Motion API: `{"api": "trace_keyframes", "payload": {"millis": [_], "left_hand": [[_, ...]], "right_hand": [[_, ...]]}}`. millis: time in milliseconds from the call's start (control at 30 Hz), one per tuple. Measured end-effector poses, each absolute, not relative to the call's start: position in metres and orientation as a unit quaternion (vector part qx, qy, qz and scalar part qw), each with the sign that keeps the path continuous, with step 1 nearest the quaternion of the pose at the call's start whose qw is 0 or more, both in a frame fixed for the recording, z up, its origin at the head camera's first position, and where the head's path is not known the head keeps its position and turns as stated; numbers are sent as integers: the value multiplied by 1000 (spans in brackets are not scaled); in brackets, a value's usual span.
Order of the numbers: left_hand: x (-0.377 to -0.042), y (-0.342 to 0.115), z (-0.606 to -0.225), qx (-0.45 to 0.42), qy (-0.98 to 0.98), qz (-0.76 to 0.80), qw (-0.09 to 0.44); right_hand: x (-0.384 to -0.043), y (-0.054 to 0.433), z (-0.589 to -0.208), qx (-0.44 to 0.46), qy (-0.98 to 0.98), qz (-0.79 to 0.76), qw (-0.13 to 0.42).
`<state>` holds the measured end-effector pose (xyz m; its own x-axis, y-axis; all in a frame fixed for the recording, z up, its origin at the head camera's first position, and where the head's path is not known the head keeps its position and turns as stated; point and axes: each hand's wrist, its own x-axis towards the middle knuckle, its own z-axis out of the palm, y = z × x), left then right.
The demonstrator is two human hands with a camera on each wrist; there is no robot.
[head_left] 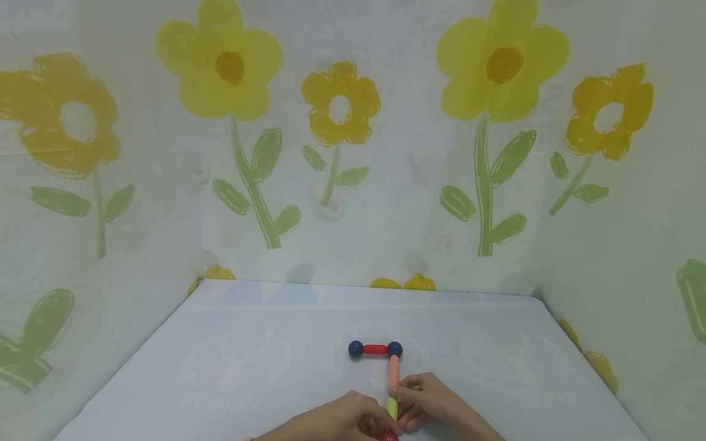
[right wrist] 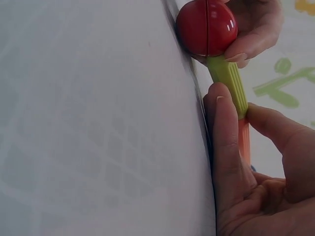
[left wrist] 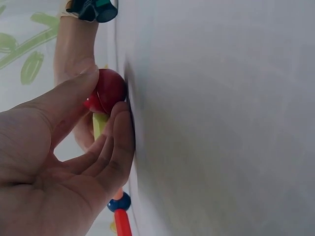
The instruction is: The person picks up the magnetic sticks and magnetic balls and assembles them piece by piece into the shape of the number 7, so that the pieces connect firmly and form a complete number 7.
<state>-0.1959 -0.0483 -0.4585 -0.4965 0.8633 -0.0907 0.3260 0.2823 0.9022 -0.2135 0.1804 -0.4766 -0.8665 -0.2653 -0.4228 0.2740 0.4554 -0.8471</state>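
Note:
Between thumb and fingers, my left hand [head_left: 344,419] pinches a glossy red ball [left wrist: 111,90] low over the table, as the left wrist view shows. A ribbed yellow-green rod [right wrist: 230,83] meets this ball end-on. My right hand [head_left: 436,404] pinches the rod near its other end, where an orange rod [head_left: 394,369] continues in line. That orange rod reaches a dark blue ball [head_left: 394,349] farther off. From there a red rod [head_left: 375,349] runs left to a second dark blue ball [head_left: 355,350], making a corner. In the head view, the left hand covers part of the red ball.
A pale tabletop [head_left: 265,355] with faint printed deer heads lies under the chain of rods and balls. Around its back and sides hangs a whitish curtain [head_left: 386,184] with yellow flowers and green leaves. A dark green band [left wrist: 98,9] shows on the right wrist.

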Motion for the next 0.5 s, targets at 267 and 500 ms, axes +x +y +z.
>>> {"api": "trace_keyframes", "payload": {"millis": [267,500], "left_hand": [[-195,-51,-459,385,744,447,315],[-193,-55,-455,376,747,446,318]], "right_hand": [[-212,180,-475,5,809,-523,268],[-213,182,-474,0,801,-526,285]]}}
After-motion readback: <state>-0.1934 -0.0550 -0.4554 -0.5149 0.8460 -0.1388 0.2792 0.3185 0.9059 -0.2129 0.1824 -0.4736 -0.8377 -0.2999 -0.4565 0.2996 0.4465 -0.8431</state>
